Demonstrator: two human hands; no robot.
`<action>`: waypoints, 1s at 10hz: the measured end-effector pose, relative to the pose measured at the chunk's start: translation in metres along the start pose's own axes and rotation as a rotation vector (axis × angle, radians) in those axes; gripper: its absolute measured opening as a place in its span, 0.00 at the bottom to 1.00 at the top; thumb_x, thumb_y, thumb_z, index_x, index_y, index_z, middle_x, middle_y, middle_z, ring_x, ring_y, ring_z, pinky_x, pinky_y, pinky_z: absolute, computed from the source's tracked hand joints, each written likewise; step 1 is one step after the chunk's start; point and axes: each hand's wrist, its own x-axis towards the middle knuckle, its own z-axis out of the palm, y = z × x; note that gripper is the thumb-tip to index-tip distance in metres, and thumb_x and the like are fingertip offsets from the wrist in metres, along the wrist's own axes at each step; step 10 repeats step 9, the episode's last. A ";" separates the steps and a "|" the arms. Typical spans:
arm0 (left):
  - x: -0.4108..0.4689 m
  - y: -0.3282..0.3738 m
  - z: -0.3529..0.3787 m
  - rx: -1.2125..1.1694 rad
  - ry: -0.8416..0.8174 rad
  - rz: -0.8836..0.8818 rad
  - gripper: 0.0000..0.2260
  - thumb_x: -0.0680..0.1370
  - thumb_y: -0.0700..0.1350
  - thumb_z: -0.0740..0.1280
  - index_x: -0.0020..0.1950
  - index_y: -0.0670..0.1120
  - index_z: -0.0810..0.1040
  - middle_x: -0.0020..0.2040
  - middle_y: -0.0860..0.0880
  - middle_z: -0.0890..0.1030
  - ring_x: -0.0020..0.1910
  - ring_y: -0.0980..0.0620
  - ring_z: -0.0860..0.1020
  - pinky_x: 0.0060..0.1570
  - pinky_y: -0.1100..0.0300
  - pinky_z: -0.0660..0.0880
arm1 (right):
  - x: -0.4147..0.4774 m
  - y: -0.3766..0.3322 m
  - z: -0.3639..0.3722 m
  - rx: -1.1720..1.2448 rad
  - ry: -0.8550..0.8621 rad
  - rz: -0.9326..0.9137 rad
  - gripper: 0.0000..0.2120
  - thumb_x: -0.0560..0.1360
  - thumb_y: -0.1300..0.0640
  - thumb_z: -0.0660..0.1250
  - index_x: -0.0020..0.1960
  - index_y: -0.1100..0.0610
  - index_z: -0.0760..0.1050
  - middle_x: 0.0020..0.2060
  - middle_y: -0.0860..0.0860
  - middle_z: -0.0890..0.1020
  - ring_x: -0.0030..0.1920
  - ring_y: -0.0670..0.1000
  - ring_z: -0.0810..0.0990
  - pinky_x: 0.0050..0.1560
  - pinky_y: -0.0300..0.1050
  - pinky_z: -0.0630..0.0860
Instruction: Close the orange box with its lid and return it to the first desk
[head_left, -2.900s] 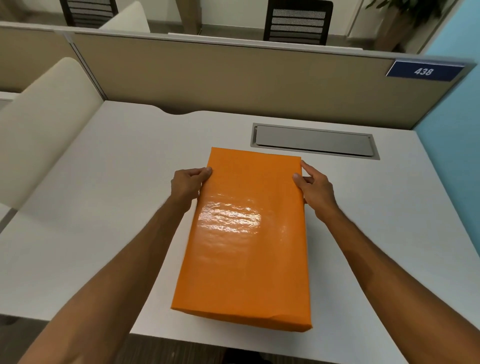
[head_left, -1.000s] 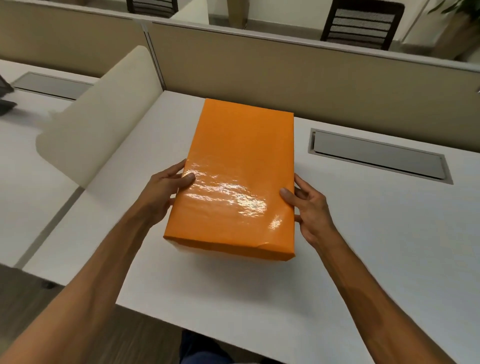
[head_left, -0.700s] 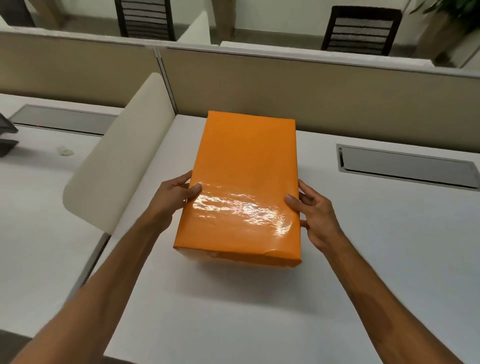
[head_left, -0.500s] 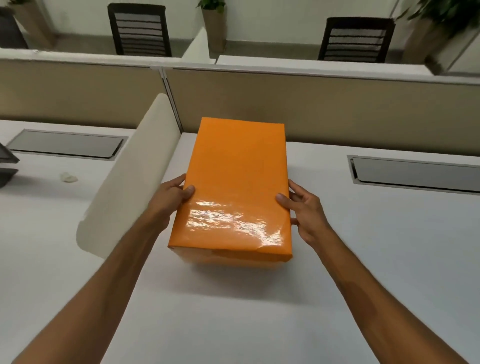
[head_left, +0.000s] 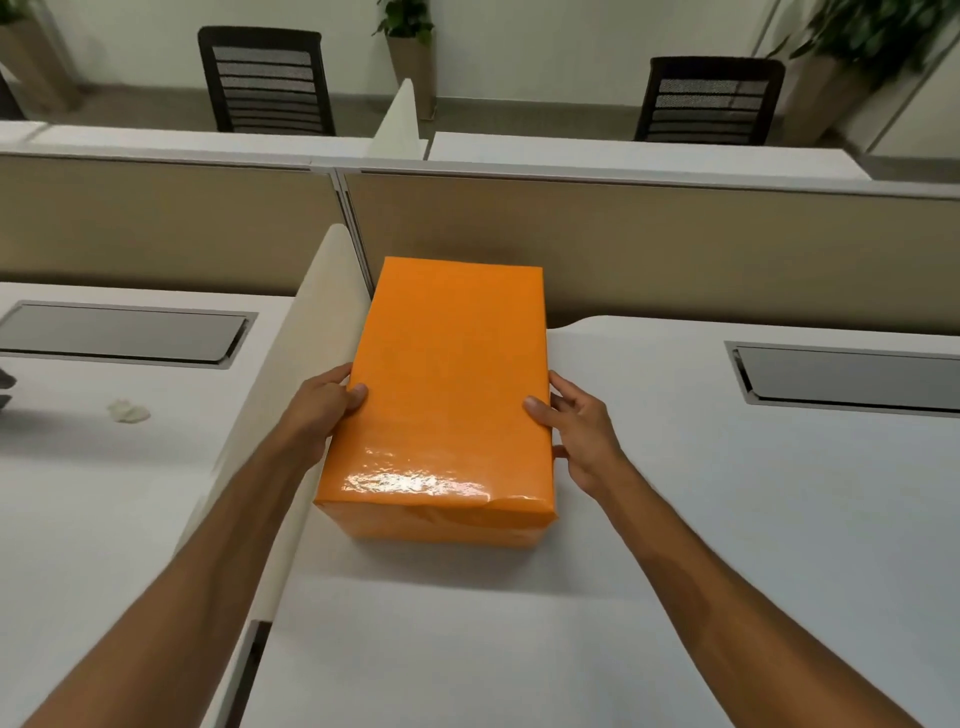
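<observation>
The orange box (head_left: 447, 384), with its glossy lid on, is held above the white desk (head_left: 727, 519), close to that desk's left side. My left hand (head_left: 324, 410) grips its left side with the thumb on the lid. My right hand (head_left: 576, 431) grips the right side the same way. A shadow lies on the desk under the box's near end. The box's bottom is hidden.
A cream rounded divider (head_left: 291, 415) stands just left of the box, between this desk and the left desk (head_left: 78, 493). Each desk has a grey cable hatch (head_left: 852, 382). A crumpled scrap (head_left: 127, 411) lies on the left desk. A beige partition (head_left: 623, 244) runs behind; chairs beyond.
The box has been raised off the desk and carried left, toward the cream divider, with both hands staying on its sides. The left desk has come into view.
</observation>
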 end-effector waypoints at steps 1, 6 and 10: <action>0.004 0.002 -0.003 0.007 0.004 0.003 0.21 0.82 0.44 0.63 0.75 0.50 0.70 0.68 0.44 0.78 0.60 0.41 0.77 0.60 0.44 0.73 | 0.005 -0.001 0.005 -0.014 0.010 -0.009 0.32 0.76 0.54 0.72 0.77 0.49 0.64 0.67 0.51 0.78 0.63 0.56 0.79 0.58 0.62 0.78; -0.025 0.010 0.021 0.403 0.160 0.173 0.28 0.82 0.51 0.62 0.80 0.46 0.59 0.76 0.41 0.69 0.70 0.35 0.71 0.68 0.38 0.68 | 0.002 -0.006 -0.003 -0.347 0.105 -0.113 0.34 0.76 0.45 0.70 0.78 0.49 0.62 0.72 0.55 0.73 0.69 0.59 0.74 0.66 0.63 0.74; -0.058 0.006 0.067 0.701 0.210 0.441 0.32 0.80 0.50 0.66 0.80 0.43 0.58 0.81 0.37 0.53 0.81 0.38 0.45 0.77 0.39 0.48 | -0.032 -0.012 -0.060 -0.447 0.191 -0.154 0.26 0.77 0.49 0.70 0.74 0.49 0.69 0.69 0.53 0.76 0.66 0.54 0.76 0.59 0.46 0.73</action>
